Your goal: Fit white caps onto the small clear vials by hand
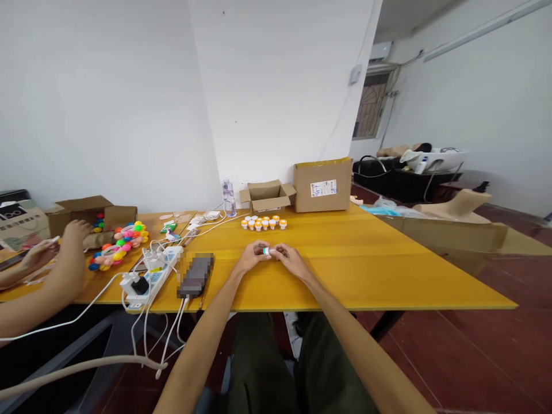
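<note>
Above the near half of the yellow table [362,270], a small white-and-teal piece [266,251] is held between my two hands; it is too small to make out its kind. The fingers of my left hand [253,257] pinch its left end. My right hand [291,259] closes on its right end, and the fingertips partly cover it. Just beyond my hands, several small containers with white tops and orange bands [264,223] stand close together in rows. Behind them sits a small open cardboard box [269,198], its flaps spread outward.
A taped cardboard box [322,185] stands against the wall. To my left lie a dark phone [196,277] on a cable and a power strip [157,279] with tangled cords. Farther left, a co-worker's hands [75,236] are near colourful ball rings [118,247] and another open box [92,210].
</note>
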Motion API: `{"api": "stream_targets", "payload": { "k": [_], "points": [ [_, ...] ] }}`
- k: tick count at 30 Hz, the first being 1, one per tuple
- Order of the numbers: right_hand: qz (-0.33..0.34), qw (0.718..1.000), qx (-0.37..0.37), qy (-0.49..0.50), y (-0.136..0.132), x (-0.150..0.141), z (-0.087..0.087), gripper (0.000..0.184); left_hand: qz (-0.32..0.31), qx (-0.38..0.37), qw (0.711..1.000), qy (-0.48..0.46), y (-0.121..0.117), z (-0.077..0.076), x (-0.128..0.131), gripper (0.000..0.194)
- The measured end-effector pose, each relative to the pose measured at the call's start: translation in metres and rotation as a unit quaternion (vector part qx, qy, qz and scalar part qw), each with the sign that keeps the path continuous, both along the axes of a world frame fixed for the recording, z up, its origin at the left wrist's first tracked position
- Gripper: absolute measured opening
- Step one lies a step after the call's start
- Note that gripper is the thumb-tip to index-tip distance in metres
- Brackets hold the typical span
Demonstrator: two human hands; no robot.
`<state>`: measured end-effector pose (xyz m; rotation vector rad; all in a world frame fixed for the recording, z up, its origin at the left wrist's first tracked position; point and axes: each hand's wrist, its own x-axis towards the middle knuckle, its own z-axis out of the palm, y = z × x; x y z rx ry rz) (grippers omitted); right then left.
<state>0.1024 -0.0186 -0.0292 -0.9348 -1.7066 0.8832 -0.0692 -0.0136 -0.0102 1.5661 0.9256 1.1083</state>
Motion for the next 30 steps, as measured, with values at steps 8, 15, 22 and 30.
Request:
{"api": "stream_targets", "payload": {
  "k": [8, 15, 22, 30],
  "points": [
    [-0.009, 1.000, 0.012, 0.001, 0.0021, 0.0001, -0.0027, 0.023, -0.001, -0.004, 1.000, -0.004, -0.0003, 0.0003, -0.0007, 0.038],
    [-0.011, 1.000, 0.012, 0.007, 0.0019, 0.0006, -0.0033, 0.021, 0.013, 0.010, 1.000, -0.021, 0.0009, 0.0010, -0.0011, 0.038],
    [-0.006, 1.000, 0.016, 0.017, 0.0009, 0.0003, -0.0030, 0.021, 0.022, 0.026, 0.999, 0.011, -0.0006, 0.0021, -0.0006, 0.040],
    [-0.008, 1.000, 0.016, 0.015, 0.0009, 0.0027, -0.0021, 0.022, 0.005, 0.033, 0.999, 0.036, -0.0042, 0.0031, 0.0015, 0.032]
  ]
}}
